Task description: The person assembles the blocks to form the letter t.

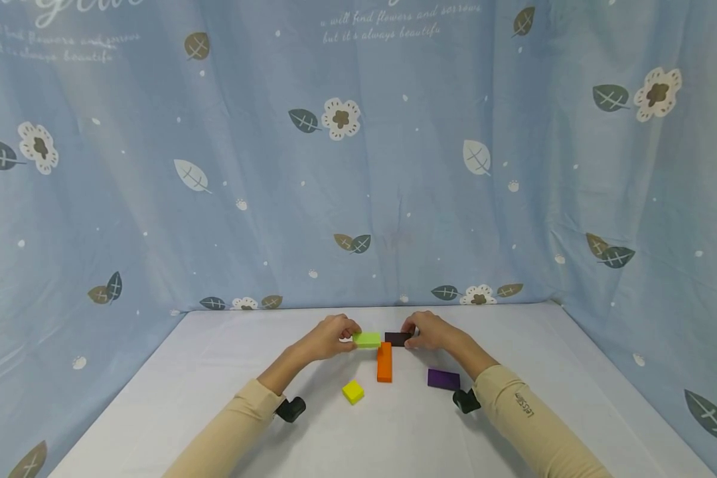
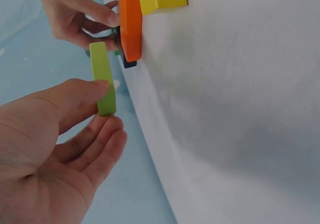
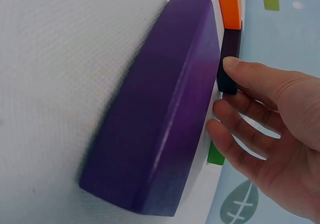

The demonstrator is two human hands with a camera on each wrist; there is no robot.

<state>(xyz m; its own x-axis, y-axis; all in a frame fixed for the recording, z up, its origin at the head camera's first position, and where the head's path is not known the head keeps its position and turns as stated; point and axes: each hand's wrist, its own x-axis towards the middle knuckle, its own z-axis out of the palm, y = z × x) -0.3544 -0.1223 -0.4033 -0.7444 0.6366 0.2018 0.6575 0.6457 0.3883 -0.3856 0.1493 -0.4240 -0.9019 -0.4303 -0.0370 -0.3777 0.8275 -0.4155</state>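
bench (image 1: 311, 431): carrying the blocks; clock read from the head view, orange block (image 1: 385, 363) at centre.
left hand (image 1: 328, 336): pinching the lime block (image 1: 367, 340) by its 9 o'clock end, thumb against fingers; best, I judge, keeping it level and moving slowly, the inner end staying free.
right hand (image 1: 430, 330): pinching the black block (image 1: 396, 339) near its 3 o'clock end; probably best bracing lightly, not shoving the orange.
orange block: lying, long axis running 12 to 6.
purple block (image 1: 443, 380): lying between 3 and 4, long axis running nearly 9 to 3.
black block: sitting at 1, long axis running 9 to 3; touching orange, cannot tell.
lime block: sitting between 10 and 11, pointing 3, showing apart from orange in the left wrist view.
yellow block (image 1: 353, 392): resting between 7 and 8.
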